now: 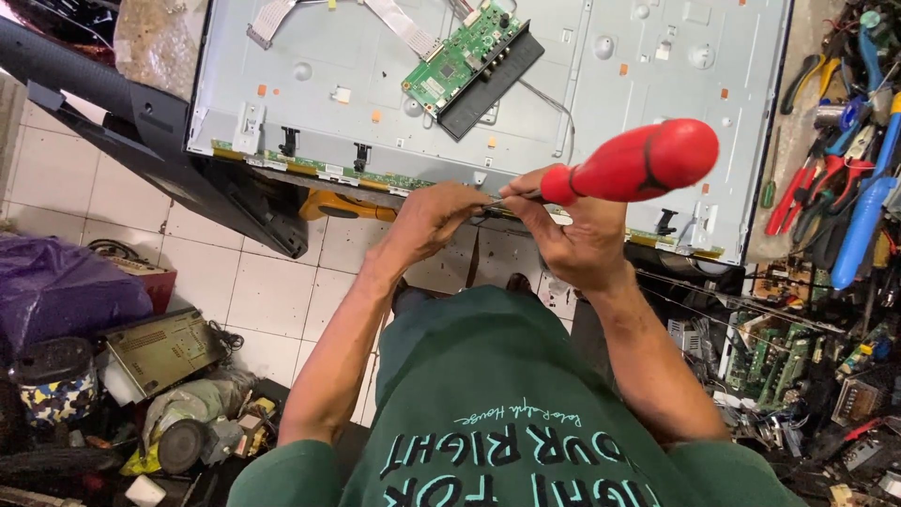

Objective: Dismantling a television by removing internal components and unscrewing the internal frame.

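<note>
Gripping a red-handled screwdriver point(631, 164) in the right hand point(572, 239), handle pointing toward two o'clock, tip lying at the near edge of a grey metal television back panel point(310, 56). Pinching the screwdriver tip area with the left hand point(434, 218), fingers closed just beside the right. Showing a green circuit board point(462, 52) at twelve o'clock, small orange square stickers point(375, 115) dotting the panel, coloured pliers point(845, 178) at three o'clock.

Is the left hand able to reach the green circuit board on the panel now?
Probably yes. The left hand is at the panel's near edge, and nothing lies between it and the board; it is pinching the screwdriver tip, though.
</note>
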